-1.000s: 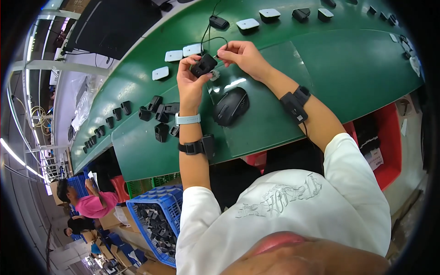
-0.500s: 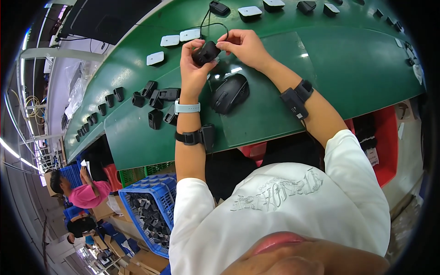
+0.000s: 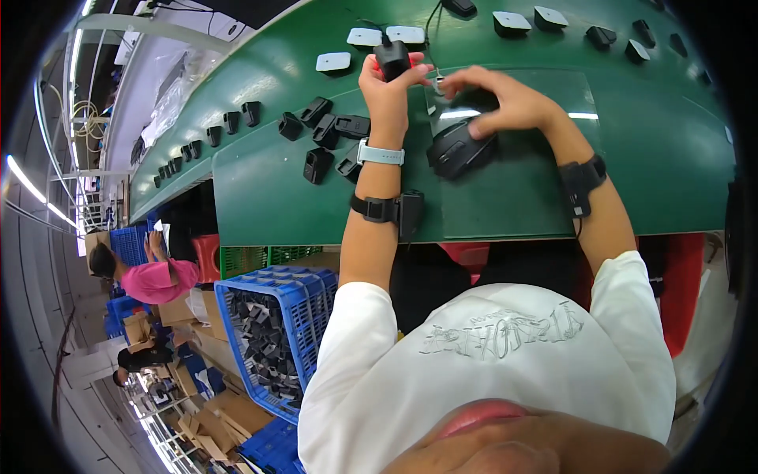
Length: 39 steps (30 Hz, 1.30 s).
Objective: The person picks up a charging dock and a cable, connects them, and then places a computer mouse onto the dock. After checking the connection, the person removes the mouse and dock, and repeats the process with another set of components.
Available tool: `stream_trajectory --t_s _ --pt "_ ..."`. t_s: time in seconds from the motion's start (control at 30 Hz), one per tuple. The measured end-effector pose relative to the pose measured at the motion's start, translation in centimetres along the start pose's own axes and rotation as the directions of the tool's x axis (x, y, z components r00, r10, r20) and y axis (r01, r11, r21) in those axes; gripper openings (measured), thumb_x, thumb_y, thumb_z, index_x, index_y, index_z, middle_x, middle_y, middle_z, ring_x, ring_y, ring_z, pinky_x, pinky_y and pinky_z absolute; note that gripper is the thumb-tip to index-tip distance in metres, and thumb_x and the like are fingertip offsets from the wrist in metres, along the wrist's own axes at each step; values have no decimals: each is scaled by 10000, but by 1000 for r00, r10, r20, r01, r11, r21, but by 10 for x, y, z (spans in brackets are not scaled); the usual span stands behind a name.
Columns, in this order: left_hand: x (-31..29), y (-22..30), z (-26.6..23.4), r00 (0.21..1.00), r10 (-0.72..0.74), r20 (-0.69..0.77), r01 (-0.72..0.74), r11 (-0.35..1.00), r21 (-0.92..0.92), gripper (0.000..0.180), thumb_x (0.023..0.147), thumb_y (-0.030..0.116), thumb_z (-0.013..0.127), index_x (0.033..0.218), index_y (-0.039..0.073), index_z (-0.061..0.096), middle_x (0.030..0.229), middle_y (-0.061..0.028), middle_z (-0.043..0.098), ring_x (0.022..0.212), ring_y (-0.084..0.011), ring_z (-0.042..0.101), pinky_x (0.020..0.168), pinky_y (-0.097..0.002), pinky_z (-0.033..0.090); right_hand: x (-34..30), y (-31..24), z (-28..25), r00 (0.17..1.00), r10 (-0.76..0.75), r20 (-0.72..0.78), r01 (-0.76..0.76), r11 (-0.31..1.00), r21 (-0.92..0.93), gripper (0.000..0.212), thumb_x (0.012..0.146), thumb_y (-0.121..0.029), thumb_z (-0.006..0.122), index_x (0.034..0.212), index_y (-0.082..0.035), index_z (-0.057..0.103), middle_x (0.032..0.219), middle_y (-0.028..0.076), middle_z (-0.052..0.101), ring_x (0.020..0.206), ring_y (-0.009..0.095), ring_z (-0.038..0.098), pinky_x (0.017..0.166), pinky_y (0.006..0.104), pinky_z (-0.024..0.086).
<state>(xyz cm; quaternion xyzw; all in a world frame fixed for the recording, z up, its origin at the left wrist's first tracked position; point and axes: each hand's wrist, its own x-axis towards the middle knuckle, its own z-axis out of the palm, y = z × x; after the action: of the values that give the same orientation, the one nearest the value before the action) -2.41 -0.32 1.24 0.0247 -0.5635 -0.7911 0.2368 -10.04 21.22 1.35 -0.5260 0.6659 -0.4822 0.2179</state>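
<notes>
A small black block-shaped device (image 3: 392, 59) is in my left hand (image 3: 385, 96), gripped between thumb and fingers above the green table. A thin dark cable meets its top, and a red glow shows on the fingers beside it. My right hand (image 3: 509, 101), slightly blurred, is curved with fingers apart. Its thumb reaches over the black computer mouse (image 3: 452, 158); whether it touches is unclear. By the right fingertips is a small shiny piece (image 3: 440, 82), too small to identify. Several similar black devices (image 3: 319, 164) lie loosely left of my left wrist.
White-topped blocks (image 3: 332, 61) stand along the far side of the green table (image 3: 268, 197). A row of black pieces (image 3: 250, 113) runs along its left. Below the edge, a blue crate (image 3: 308, 288) holds many dark parts. A person in pink (image 3: 162, 280) sits far left.
My right hand has left the device and moved right and down, over the mouse. My left hand keeps the device, now turned more upright. The whole view has shifted.
</notes>
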Motion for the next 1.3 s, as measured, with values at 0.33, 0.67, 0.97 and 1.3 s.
stream_trajectory --t_s 0.33,0.67,0.97,1.3 --pt "6 12 -8 952 -158 261 282 785 -552 484 1066 428 380 1114 -18 562 985 -158 647 801 -291 632 684 -393 507 5 -16 14 977 -58 206 105 968 -228 893 537 -235 755 1404 -126 570 1181 83 644 1096 264 542 1087 395 335" --pt "3 4 -11 952 -170 256 282 813 -510 441 1070 293 435 1276 -97 464 1162 -262 611 1105 -465 636 970 -497 570 5 26 -2 833 401 -382 230 377 897 458 931 -285 535 1279 5 608 1282 119 626 1146 267 614 1003 390 481" --pt "-3 0 -5 956 -76 284 146 961 -234 397 933 79 690 1266 -45 513 1084 -157 674 947 -247 687 800 -346 579 28 26 -2 864 -272 -423 496 324 806 413 980 -203 548 1339 1 538 1174 78 677 1096 196 653 979 373 515" --pt "-8 -1 7 975 -70 211 60 997 54 585 797 22 831 1302 -14 540 1037 -93 685 868 -159 682 711 -262 545 20 5 9 854 140 -502 294 666 685 507 921 -8 655 1389 10 462 1269 109 626 1134 189 617 972 338 508"
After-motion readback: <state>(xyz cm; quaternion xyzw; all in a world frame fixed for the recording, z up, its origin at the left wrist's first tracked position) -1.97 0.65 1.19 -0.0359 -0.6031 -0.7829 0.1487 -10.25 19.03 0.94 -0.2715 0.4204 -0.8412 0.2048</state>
